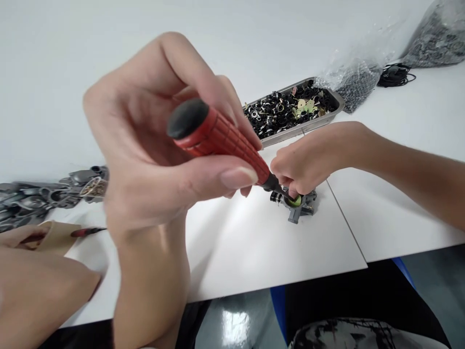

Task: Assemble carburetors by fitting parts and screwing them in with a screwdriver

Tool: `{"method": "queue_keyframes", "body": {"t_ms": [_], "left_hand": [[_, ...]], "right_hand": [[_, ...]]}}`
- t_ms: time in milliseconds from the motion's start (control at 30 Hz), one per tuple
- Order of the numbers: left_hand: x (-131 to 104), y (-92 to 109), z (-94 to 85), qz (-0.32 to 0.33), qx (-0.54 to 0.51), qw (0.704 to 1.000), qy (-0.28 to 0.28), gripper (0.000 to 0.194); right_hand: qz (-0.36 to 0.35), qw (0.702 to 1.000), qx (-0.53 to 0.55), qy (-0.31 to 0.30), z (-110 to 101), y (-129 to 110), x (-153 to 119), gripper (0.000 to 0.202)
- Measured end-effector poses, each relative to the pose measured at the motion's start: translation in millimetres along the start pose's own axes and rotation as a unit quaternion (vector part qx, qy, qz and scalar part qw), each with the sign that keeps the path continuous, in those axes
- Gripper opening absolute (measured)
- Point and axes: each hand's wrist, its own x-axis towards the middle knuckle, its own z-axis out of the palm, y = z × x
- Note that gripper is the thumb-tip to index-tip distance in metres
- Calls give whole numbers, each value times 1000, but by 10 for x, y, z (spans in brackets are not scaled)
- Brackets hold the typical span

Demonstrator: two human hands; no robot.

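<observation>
My left hand (160, 145), large and close to the camera, is wrapped round the red handle of a screwdriver (232, 138) with a black end cap. The shaft slants down to the right, its tip at a yellow-green disc (297, 200) in the round opening of a grey carburetor body (295, 214). On the far side of that body, my right hand (308, 157) has its fingers curled down onto it, one fingertip against the disc. Its other fingertips are partly hidden, and whether they pinch a small piece as well I cannot tell.
Behind stands a metal tray (286, 134) of small black and brass parts. Clear bags of parts (358, 87) and a coiled black cable (394, 75) lie back right. Grey castings (32, 198) are piled at left, near another person's hand (22, 237) with a red-handled tool.
</observation>
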Motion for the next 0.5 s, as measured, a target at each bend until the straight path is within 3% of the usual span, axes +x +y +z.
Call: {"method": "queue_keyframes", "body": {"t_ms": [67,267,500], "left_hand": [[-21,-59,-35,-36,-8,999,-14,31],[-14,-179,-46,-20,-27,998,58,43],[7,-161,-59,-22,-46,997,49,53]], "right_hand": [[-1,1000,-4,-5,-2,-3,-2,26],[18,1000,-21,-13,-24,-51,-15,30],[21,999,34,3,-13,-67,-36,33]]}}
